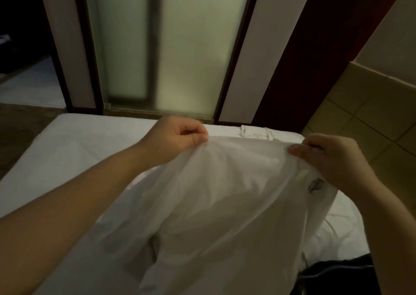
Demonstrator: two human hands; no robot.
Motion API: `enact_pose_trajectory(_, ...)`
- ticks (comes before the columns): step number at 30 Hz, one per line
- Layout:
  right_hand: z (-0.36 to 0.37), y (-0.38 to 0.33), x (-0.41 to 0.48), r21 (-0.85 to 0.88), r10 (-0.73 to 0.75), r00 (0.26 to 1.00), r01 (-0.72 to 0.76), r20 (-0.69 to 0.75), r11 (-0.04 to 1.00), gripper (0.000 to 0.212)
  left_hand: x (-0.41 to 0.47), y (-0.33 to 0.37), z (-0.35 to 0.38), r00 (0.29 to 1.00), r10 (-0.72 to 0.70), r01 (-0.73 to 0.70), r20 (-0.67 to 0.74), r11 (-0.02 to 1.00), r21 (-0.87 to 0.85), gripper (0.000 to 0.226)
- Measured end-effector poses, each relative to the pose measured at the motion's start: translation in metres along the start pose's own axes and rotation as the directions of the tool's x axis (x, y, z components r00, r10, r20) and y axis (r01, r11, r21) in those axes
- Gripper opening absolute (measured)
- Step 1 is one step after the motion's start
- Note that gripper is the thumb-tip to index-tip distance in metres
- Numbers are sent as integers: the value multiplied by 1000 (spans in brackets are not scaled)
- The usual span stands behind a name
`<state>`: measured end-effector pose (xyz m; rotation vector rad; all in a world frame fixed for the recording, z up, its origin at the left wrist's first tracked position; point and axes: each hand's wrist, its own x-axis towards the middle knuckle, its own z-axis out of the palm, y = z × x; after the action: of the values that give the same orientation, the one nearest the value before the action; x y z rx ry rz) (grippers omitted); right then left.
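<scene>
A white garment point(220, 195) hangs lifted above a bed covered in a white sheet point(74, 150). My left hand point(177, 137) pinches its upper edge at the left. My right hand point(331, 157) grips the same edge at the right, thumb on top of the cloth. The fabric stretches between both hands and drapes down toward me. A small dark print point(316, 185) shows on the garment just below my right hand.
A small folded white cloth point(255, 132) lies at the bed's far edge. Frosted glass panels point(175, 47) in dark frames stand beyond the bed. A tan tiled wall point(369, 114) is at the right. Dark fabric point(337, 274) lies at the lower right.
</scene>
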<state>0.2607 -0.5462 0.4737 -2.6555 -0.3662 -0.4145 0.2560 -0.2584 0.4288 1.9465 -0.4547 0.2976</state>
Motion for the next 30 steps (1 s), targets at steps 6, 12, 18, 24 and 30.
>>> enact_pose_trajectory(6,-58,-78,120,154,-107,903,186,-416,970,28,101,96,-104,937,122,-144,-327,989,-45,38)
enact_pose_trajectory(12,-232,-228,241,-136,-358,656,365,-664,921,38,191,279,-247,695,380,-252,-611,924,288,12)
enact_pose_trajectory(18,-311,-276,231,-60,-377,549,508,-746,859,33,174,365,-300,572,642,-190,-511,710,679,21)
enact_pose_trajectory(24,-302,-288,237,-18,-396,522,587,-755,809,33,170,368,-316,502,700,-154,-508,650,744,23)
enact_pose_trajectory(30,-298,-278,251,17,-381,665,510,-643,860,32,163,347,-312,662,656,-244,-362,646,723,11)
